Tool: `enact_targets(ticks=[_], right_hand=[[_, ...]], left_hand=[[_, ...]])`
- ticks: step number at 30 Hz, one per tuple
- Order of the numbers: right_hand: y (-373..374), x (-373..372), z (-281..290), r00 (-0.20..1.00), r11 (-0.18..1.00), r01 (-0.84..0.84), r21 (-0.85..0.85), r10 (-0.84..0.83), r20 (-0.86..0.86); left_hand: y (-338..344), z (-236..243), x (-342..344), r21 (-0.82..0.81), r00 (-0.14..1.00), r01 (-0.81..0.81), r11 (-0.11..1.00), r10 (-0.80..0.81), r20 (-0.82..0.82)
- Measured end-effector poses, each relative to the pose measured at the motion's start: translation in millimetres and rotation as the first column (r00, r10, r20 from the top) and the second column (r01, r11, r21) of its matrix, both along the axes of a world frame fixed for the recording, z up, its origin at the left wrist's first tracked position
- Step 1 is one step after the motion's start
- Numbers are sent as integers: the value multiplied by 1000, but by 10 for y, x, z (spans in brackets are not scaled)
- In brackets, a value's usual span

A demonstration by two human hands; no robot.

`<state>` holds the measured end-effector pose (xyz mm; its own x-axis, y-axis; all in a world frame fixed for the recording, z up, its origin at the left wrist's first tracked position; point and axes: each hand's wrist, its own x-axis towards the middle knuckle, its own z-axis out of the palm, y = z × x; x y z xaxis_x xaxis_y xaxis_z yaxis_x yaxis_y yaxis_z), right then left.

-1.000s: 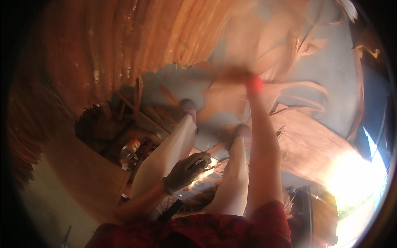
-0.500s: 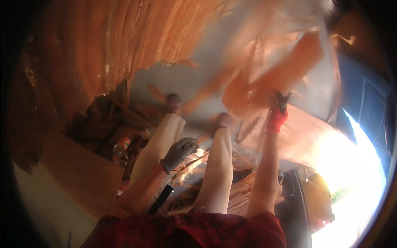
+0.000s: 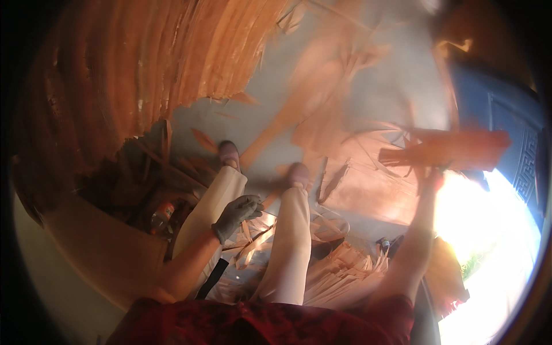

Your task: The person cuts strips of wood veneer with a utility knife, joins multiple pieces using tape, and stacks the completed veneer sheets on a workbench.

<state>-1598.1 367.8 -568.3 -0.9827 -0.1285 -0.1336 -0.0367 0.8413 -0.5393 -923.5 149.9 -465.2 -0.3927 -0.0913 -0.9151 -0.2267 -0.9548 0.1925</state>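
My right hand [image 3: 435, 177], in a red glove that glare and motion blur wash out, grips a reddish-brown sheet of wood veneer [image 3: 460, 149]. The arm is stretched far out to the right, and the sheet lies crosswise above the hand. My left hand [image 3: 237, 217], in a grey glove, hovers between my knees with its fingers curled in. Whatever those fingers may hold is hidden. Loose veneer strips [image 3: 253, 244] lie on the floor below it.
A tall stack of veneer sheets [image 3: 172, 52] rises at the far left. A flat pile of veneer [image 3: 374, 178] lies right of my feet, broken pieces [image 3: 345, 270] nearer. A plastic bottle [image 3: 163, 215] is left of my leg. A blue panel [image 3: 489, 103] stands at the right, beside strong glare.
My right hand has swung right and slightly nearer with the veneer sheet, which has turned from slanted to nearly level across the view. My left hand has hardly moved.
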Motion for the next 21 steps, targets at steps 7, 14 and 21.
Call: enact_targets(ticks=[7,14,21], right_hand=[[-1998,797,-228,855,824,-518,-229,509,-102],[-3576,2876,-2306,649,659,-750,-56,750,129],[-4138,3804,-2472,617,541,-781,314,747,249]], left_hand=[[-114,125,-70,-40,999,-43,998,44,21],[-500,185,-332,-24,999,11,1000,-12,-40],[-611,278,-170,-83,993,-109,991,112,25]])
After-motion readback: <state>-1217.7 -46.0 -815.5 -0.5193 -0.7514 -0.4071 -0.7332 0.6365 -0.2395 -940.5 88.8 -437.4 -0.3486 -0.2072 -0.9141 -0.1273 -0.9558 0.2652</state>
